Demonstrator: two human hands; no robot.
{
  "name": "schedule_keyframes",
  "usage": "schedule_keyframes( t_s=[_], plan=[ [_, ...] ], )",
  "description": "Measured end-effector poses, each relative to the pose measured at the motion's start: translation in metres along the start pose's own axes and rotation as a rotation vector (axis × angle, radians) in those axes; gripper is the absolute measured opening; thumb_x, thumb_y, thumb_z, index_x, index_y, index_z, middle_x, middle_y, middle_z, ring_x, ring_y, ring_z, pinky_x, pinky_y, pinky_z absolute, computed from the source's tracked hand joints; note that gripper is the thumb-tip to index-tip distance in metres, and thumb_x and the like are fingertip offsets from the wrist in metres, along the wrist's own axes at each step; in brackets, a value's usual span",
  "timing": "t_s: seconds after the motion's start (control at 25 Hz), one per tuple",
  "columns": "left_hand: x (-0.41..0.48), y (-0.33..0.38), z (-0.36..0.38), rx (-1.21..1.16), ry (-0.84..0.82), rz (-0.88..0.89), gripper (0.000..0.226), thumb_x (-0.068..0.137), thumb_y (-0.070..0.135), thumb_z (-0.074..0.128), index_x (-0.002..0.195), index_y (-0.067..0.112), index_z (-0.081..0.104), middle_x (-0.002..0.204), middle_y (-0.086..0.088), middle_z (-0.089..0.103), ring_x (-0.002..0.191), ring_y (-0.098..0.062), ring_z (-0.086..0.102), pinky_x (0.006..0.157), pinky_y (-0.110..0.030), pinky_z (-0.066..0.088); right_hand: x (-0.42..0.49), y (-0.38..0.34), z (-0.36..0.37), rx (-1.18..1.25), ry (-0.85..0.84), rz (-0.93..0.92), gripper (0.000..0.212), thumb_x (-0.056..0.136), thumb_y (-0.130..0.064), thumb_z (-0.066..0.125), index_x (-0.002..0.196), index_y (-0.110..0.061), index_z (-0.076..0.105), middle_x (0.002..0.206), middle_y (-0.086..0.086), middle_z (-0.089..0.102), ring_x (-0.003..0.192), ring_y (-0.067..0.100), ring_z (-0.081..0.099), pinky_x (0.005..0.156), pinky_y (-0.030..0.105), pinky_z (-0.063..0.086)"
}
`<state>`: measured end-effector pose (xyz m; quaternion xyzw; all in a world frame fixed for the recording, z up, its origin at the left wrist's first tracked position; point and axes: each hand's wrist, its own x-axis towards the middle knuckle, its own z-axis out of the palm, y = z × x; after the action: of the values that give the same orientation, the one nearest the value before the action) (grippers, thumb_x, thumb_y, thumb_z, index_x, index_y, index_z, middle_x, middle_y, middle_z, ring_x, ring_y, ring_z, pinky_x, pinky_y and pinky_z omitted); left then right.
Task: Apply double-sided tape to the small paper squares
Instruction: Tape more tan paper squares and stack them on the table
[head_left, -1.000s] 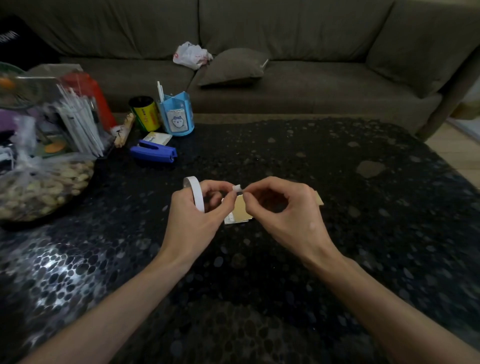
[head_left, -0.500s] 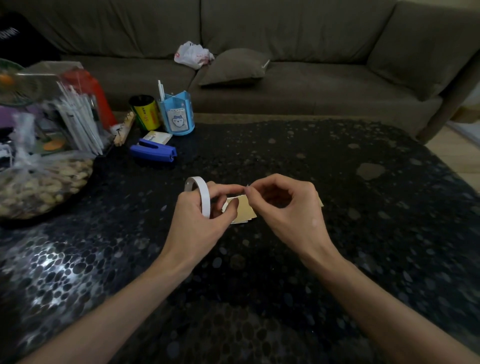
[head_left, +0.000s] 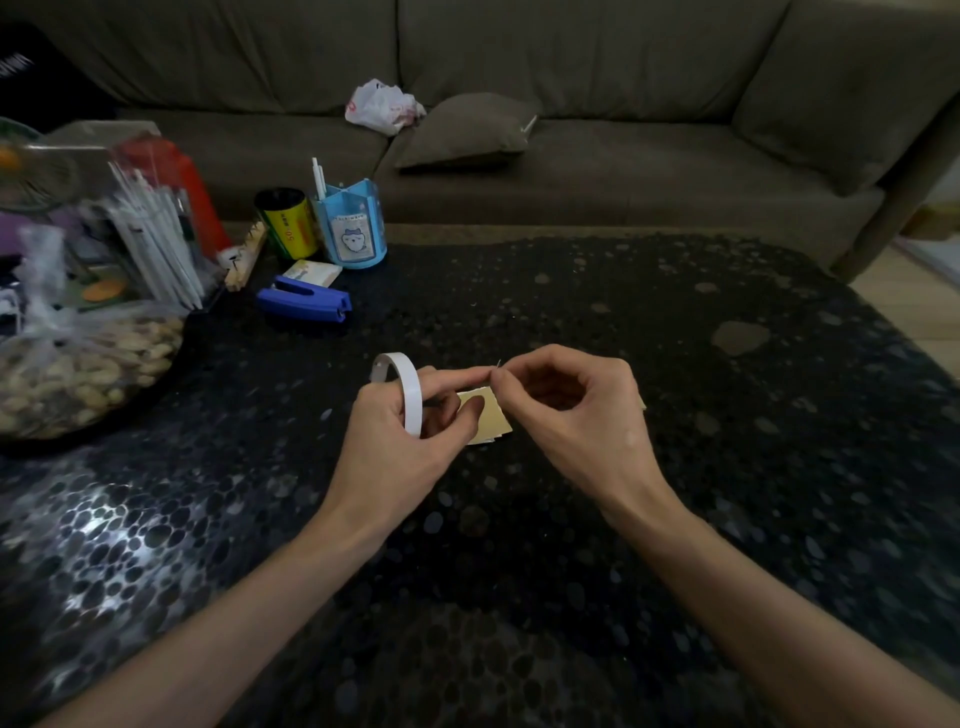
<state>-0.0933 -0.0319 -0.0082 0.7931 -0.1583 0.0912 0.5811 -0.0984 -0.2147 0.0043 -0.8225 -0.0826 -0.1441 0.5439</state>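
Note:
My left hand (head_left: 400, 447) holds a white roll of double-sided tape (head_left: 402, 387), the ring looped over its fingers above the dark table (head_left: 519, 571). My right hand (head_left: 582, 415) pinches the tape's free end right at the left fingertips. Beneath both hands lies a small stack of tan paper squares (head_left: 485, 415), partly covered by the fingers. Another tan corner (head_left: 642, 405) peeks out behind the right hand.
A blue stapler (head_left: 306, 305), a blue pen holder (head_left: 353, 228), a yellow can (head_left: 285, 223) and a small card (head_left: 311, 273) stand at the back left. A bag of nuts (head_left: 78, 374) and clutter fill the left edge. A brown sofa (head_left: 571, 130) runs behind the table.
Both hands have dropped a little toward the paper stack. The white tape bit seen between the fingertips a second ago is now hidden in the pinch.

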Motion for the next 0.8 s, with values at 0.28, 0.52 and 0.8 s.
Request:
schedule_keyframes(
  t_s=[0.28,0.52,0.8],
  plan=[
    [0.0000,0.0003,0.0006,-0.012,-0.011,-0.006,0.033,0.092,0.010,0.074,0.119,0.029,0.077,0.088,0.005,0.075,0.081,-0.021,0.071,0.078,-0.030,0.062,0.0014,0.0010,-0.0025,0.003,0.005,-0.005,0.006,0.094,-0.020,0.076,0.098,-0.023,0.079,0.089,-0.011,0.077,0.089,0.005,0.074,0.082,0.025,0.061],
    [-0.0003,-0.0026,0.0015,-0.001,-0.012,-0.006,0.033,0.093,0.012,0.074,0.121,0.030,0.076,0.083,0.003,0.073,0.074,-0.020,0.069,0.069,-0.027,0.059,0.0006,-0.0005,-0.0027,0.001,0.009,-0.019,0.006,0.093,-0.021,0.077,0.098,-0.023,0.079,0.088,-0.012,0.076,0.087,0.005,0.074,0.080,0.023,0.060],
    [-0.0018,-0.0016,0.0018,-0.023,-0.021,-0.014,0.034,0.093,0.011,0.074,0.121,0.031,0.076,0.082,0.000,0.072,0.071,-0.025,0.067,0.069,-0.034,0.061,-0.0005,-0.0011,-0.0035,-0.001,0.014,-0.030,0.006,0.093,-0.020,0.076,0.098,-0.021,0.079,0.088,-0.012,0.077,0.088,0.005,0.074,0.080,0.021,0.060]
  ],
)
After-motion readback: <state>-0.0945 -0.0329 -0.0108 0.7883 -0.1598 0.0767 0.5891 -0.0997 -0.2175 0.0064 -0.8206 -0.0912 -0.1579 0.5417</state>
